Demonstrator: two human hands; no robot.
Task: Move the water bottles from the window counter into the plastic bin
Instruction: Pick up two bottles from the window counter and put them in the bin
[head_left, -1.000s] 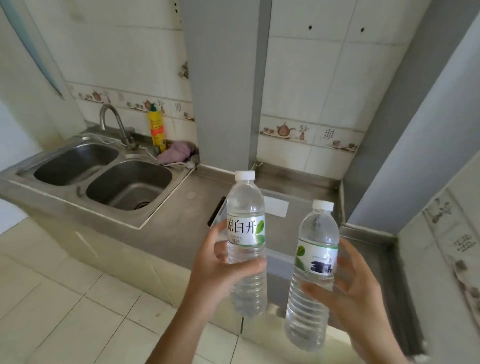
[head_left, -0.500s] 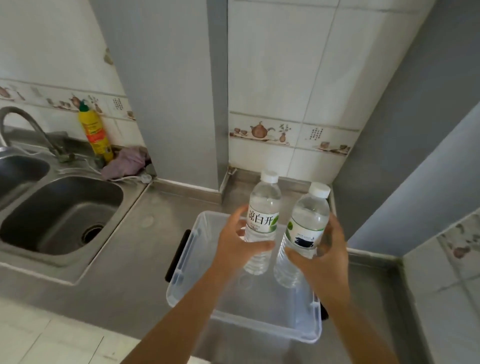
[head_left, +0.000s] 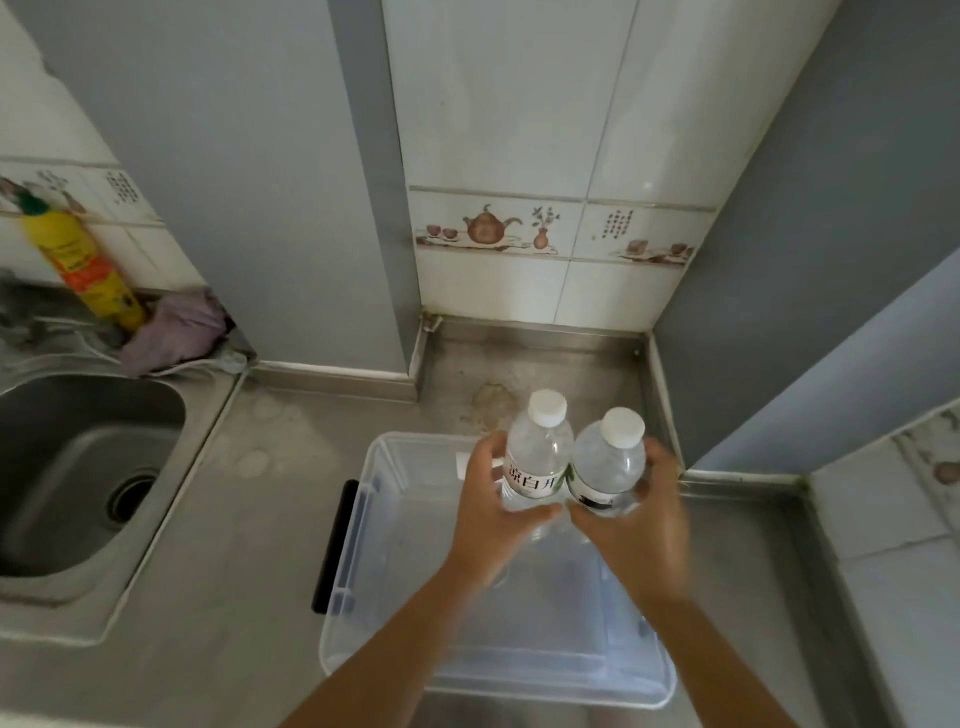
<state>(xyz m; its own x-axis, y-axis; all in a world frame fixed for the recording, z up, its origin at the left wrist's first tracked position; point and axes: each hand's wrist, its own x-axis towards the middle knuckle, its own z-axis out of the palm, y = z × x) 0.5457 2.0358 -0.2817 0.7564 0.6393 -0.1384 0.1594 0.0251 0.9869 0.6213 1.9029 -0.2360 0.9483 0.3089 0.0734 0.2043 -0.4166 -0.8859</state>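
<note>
Two clear water bottles with white caps stand upright side by side over the far right part of a clear plastic bin (head_left: 363, 582). My left hand (head_left: 493, 514) grips the left water bottle (head_left: 537, 457), which has a white label with dark characters. My right hand (head_left: 636, 525) grips the right water bottle (head_left: 608, 462), which has a white and green label. The two bottles touch each other. Their lower ends are inside the bin's outline, hidden behind my hands. The bin has a black handle (head_left: 335, 545) on its left side and sits on the steel counter.
A steel sink (head_left: 78, 467) lies to the left, with a yellow detergent bottle (head_left: 83, 265) and a purple cloth (head_left: 176, 332) behind it. A grey pillar and tiled walls close in the counter's back and right corner.
The view has tilted down and closer over the bin. Both hands have lowered the bottles further into the bin and brought them together until they touch.
</note>
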